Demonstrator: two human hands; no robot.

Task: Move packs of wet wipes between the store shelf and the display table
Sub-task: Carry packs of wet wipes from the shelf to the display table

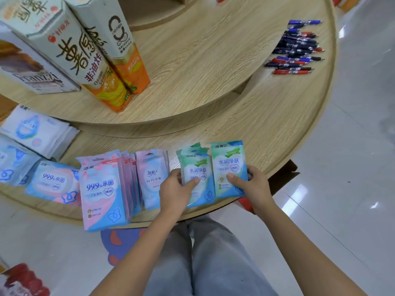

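Note:
Two stacks of green-and-blue wet wipe packs stand side by side at the near edge of the round wooden display table [267, 129]. My left hand [176, 190] grips the left green stack [197, 167], thumb across its front. The right green pack [228, 165] is held by my right hand [254, 184], with the thumb on its face and fingers behind. To the left lie pink-and-blue wipe packs [102, 189], a smaller pink stack [152, 176] and more blue-white packs [51, 184].
An upper wooden tier [192, 67] carries snack boxes [85, 52] at the back left. A pile of red and blue pens [297, 48] lies at the far right of the table. White wipe packs [38, 129] sit far left. Shiny floor surrounds the table.

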